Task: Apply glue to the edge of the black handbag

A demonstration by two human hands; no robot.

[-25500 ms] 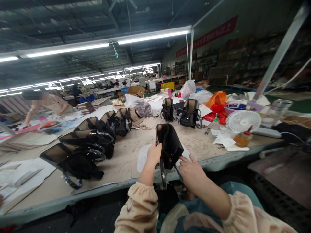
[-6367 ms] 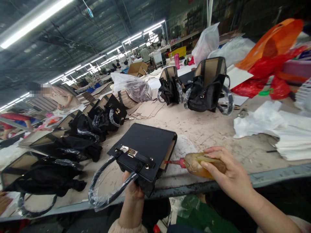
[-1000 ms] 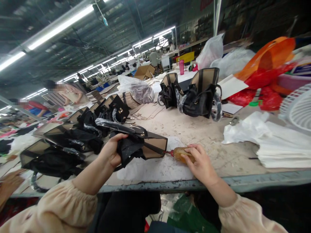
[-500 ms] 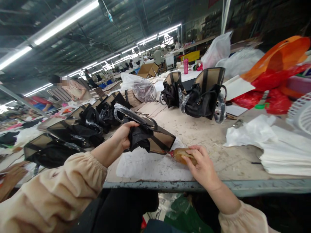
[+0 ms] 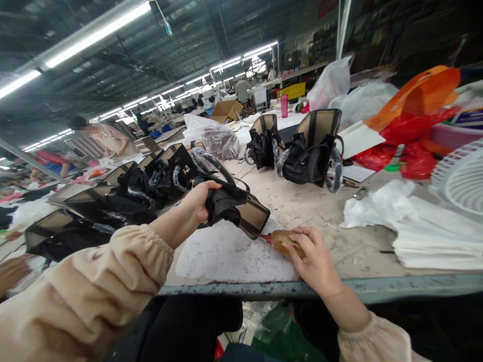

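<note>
My left hand is closed round the black body of a handbag, tilted over the table. Its tan-lined flap with a dark centre strip points right, toward my other hand. In my right hand lies a squeeze bottle of amber liquid, gripped on its side. The bottle's red nozzle meets the lower corner of the flap, or comes very close to it. A white sheet is spread on the table under both.
Several black handbags line the left side. Two more stand behind, one a black handbag. At right are white sheets, a white fan, and orange and red plastic bags. A co-worker's hand shows at far left.
The handbag has turned a little in my left hand, its handle rising and its flap tilting further down. The bottle stays at the flap's corner. My view has shifted slightly.
</note>
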